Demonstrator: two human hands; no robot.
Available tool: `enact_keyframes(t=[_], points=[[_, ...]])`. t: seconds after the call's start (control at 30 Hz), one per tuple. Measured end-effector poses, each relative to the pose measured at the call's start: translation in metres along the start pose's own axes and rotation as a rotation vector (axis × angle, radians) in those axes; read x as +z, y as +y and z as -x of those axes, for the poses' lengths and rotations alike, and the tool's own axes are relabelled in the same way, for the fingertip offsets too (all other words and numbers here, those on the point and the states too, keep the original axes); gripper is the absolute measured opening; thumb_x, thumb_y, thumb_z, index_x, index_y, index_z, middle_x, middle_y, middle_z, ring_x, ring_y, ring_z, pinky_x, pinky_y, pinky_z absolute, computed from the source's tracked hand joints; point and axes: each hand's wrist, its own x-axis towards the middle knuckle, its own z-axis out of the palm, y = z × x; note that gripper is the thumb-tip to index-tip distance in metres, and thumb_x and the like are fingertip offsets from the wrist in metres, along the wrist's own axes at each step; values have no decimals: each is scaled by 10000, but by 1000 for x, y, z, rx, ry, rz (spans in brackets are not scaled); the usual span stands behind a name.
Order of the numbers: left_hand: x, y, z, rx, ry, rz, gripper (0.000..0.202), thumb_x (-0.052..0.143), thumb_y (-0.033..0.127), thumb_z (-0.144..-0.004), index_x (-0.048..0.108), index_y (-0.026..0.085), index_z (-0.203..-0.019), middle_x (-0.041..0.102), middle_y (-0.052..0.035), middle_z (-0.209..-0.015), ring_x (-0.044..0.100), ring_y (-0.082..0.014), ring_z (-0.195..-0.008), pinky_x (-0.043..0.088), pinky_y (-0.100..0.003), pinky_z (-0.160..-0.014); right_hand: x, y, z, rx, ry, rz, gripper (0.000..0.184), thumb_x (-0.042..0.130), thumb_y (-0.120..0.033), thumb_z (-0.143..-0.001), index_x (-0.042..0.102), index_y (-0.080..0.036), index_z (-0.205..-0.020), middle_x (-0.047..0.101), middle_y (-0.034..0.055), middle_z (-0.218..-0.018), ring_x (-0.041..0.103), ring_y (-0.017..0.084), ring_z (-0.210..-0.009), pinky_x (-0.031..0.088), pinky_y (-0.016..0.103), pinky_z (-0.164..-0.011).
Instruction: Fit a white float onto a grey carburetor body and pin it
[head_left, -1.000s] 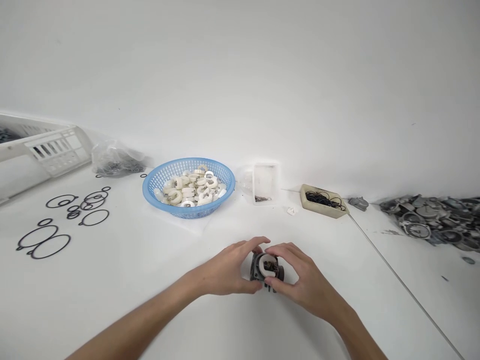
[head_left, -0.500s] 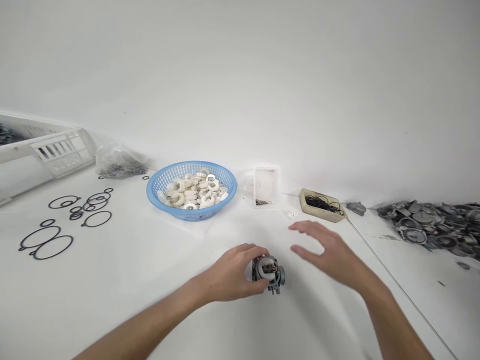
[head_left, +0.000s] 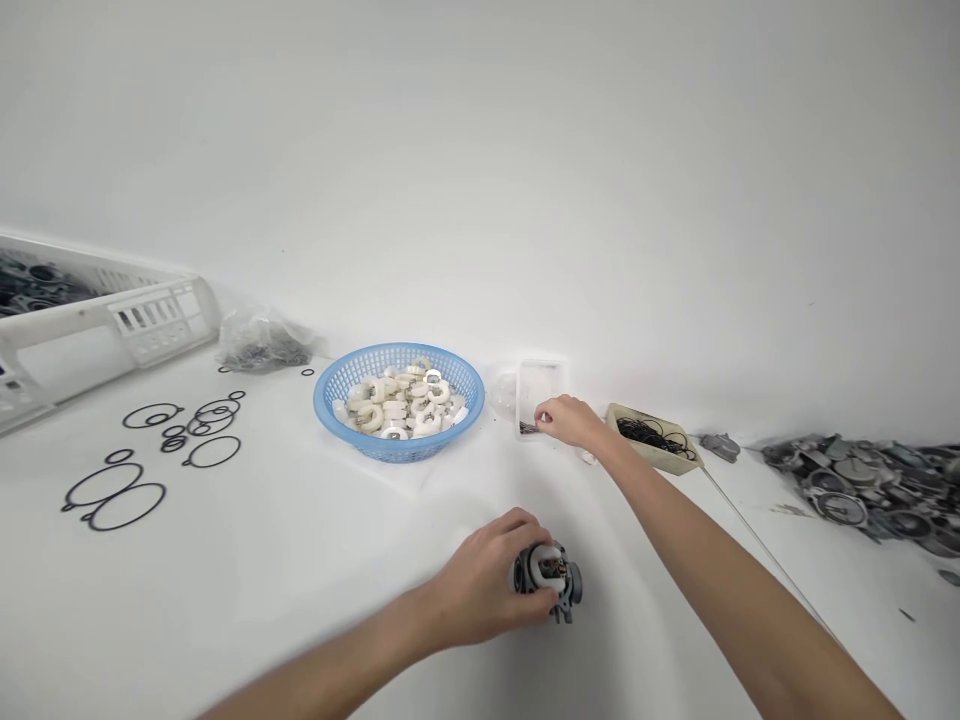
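My left hand (head_left: 491,580) grips a grey metal carburetor (head_left: 574,588) on the white table, thumb in front and fingers behind. A white plastic float (head_left: 538,566) sits in the carburetor's open top, with brass-coloured parts beside it. Farther forward, my right hand (head_left: 571,420) reaches into the near end of a small white tray (head_left: 543,378). Its thumb and fingers are pressed together over a little heap of thin dark metal pins (head_left: 527,428); whether a pin is between the fingertips is too small to tell.
A blue basket (head_left: 324,408) of white floats stands left of the tray. Rightward are a cream box (head_left: 684,462) of black rubber rings and a heap of grey metal parts (head_left: 862,490). Black rings (head_left: 127,505), a plastic bag (head_left: 266,340) and a white crate (head_left: 150,320) lie left.
My right hand has moved forward and left, from open above the table to pinched fingers in the white tray. My left hand still holds the carburetor. The view has shifted slightly.
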Motion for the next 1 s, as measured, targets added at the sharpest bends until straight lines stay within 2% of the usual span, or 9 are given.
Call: enact_keyframes(t=[0.13,0.27,0.47,0.63,0.73,0.83,0.93,1.0], points=[[1,-1,-1,9,9,-23,383,807,276,-803,708,250,-1172,643,-66,-1225,663,-268,-1026,535,-368,-917,13,-10,-26,32,-89,35,252,686,-357,-1075,684,-163,-1236,682,90,-1234,694,238,-1052,610,429,-928],[0,-1,0,-2,-3,-35,411,821,265,-793,715,255,-1191,643,-63,-1239,668,-280,-1050,531,-377,-927,26,-14,-39,49,-132,37,271,693,-357,-1071,677,-160,-1256,677,92,-1248,694,246,-1062,612,434,-927],[-2,1,1,6,-10,-67,450,842,268,-793,711,250,-1222,634,-60,-1245,670,-280,-1062,540,-372,-927,39,-7,-47,64,-112,-17,266,688,-359,-1073,680,-161,-1251,677,92,-1250,692,245,-1061,612,431,-925],[-2,2,0,3,-14,-79,438,844,257,-797,708,239,-1213,628,-48,-1242,672,-269,-1051,544,-372,-922,39,0,-44,96,-47,-126,264,689,-359,-1072,682,-161,-1245,679,88,-1242,695,240,-1041,618,416,-902],[-1,0,0,9,-10,-68,441,853,256,-792,707,246,-1208,631,-43,-1240,675,-269,-1045,542,-375,-923,33,4,-39,111,7,-223,251,694,-360,-1068,689,-157,-1216,687,82,-1208,698,229,-1006,619,398,-877],[-1,-2,0,23,-5,-59,445,859,257,-790,708,249,-1208,636,-42,-1231,677,-266,-1036,540,-372,-920,25,10,-28,95,66,-354,244,697,-380,-1061,706,-142,-1112,701,56,-1103,694,211,-926,609,360,-822],[-2,-1,0,32,-9,-50,414,845,272,-814,706,242,-1203,637,-47,-1219,673,-258,-1024,542,-362,-904,18,18,1,55,102,-527,284,677,-417,-1056,703,-137,-1022,659,9,-869,636,169,-746,543,292,-694],[-3,0,0,36,-14,-48,388,830,263,-825,705,238,-1192,637,-48,-1202,668,-251,-1020,542,-353,-899,17,22,32,26,85,-655,318,653,-458,-1045,710,-148,-1003,563,-27,-695,540,149,-621,439,261,-600]])
